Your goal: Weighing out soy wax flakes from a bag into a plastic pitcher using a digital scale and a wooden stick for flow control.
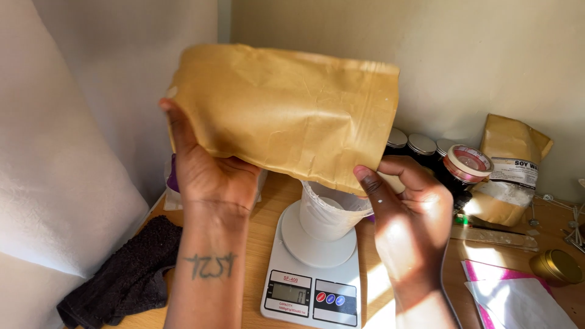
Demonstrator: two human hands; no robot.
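Observation:
Both my hands hold a large brown paper pouch [286,113], tipped on its side above a white cup [329,216]. My left hand [210,167] supports its bottom end from below. My right hand [408,204] pinches the lower corner of its mouth end, just over the cup's rim. The cup stands on the round platform of a white digital kitchen scale [311,274] on the wooden table [262,231]. The pouch hides most of the cup's opening.
A dark towel [131,274] lies at the table's left edge. Behind the scale stand dark jars with silver lids [420,145], a roll of tape [468,163] and a second brown pouch [509,167]. A gold tin [556,266] and pink-edged papers [515,295] lie at the right.

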